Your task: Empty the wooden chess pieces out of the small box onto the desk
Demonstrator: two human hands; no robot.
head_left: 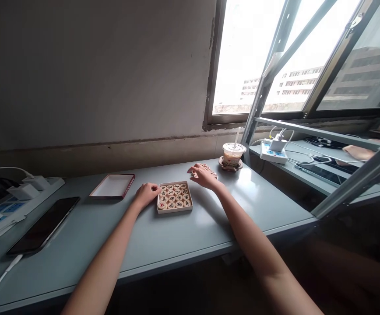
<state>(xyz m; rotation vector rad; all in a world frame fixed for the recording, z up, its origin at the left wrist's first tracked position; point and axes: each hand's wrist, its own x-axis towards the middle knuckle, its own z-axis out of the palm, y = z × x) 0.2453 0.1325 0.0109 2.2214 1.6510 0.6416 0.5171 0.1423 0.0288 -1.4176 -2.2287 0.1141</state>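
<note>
A shallow white box point(175, 211) on the grey desk holds rows of round wooden Chinese chess pieces point(179, 197). Most show black characters, and the one in the near left corner is red. At the box's left rim is my left hand point(146, 194), its fingers curled and closed against the edge. My right hand point(205, 176) is beyond the box to the right, open, fingers bent and apart. Beside and partly behind it lie loose chess pieces with red marks point(209, 169); the hand hides some of them. Its fingertips show nothing held.
Left of the box lies a red-edged box lid point(111, 186). A phone point(45, 225) on a cable and a power strip point(19, 197) are further left. An iced drink cup point(233, 156) stands at the back right, near a metal frame post point(254, 113). Another person's hand point(362, 153) shows at far right.
</note>
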